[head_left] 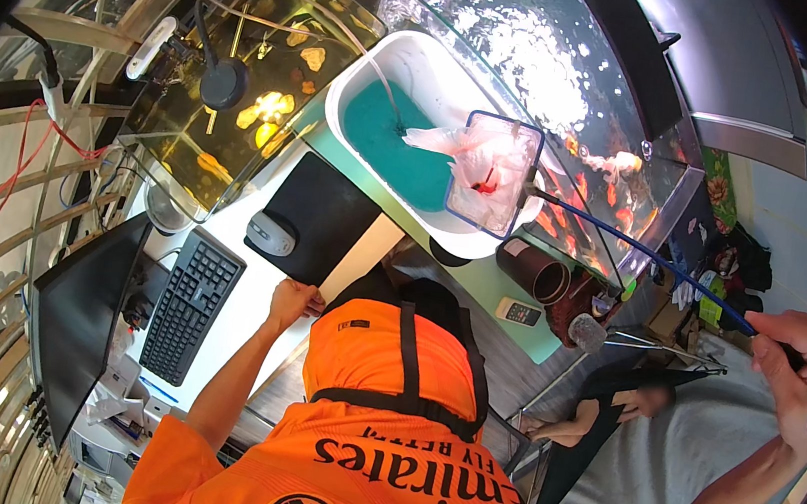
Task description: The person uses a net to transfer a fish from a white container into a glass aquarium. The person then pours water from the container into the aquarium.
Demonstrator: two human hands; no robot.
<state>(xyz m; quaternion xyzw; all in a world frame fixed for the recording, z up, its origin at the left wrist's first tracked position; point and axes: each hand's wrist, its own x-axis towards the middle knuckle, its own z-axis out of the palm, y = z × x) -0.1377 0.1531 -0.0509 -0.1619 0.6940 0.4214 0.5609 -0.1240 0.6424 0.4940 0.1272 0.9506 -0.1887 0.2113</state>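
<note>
My right hand (792,370) grips the long blue handle of a fish net (491,218) at the far right. The net's blue-rimmed white mesh rests across the right end of a white tub (357,70) of teal water. A red patch (486,182) shows through the bunched mesh; whether it is a fish I cannot tell. Part of the mesh trails left over the water, beside a thin clear hose (384,78). My left hand (294,305) rests at the edge of the white desk (223,331), its fingers curled; anything inside them is hidden.
A yellow-lit fish tank (238,121) stands left of the tub, a tank with several orange fish (622,193) right. The desk bears a mouse (272,233), keyboard (190,311) and monitor (85,304). A brown pot (532,268) and remote (517,311) lie nearer. Another person (595,417) is at right.
</note>
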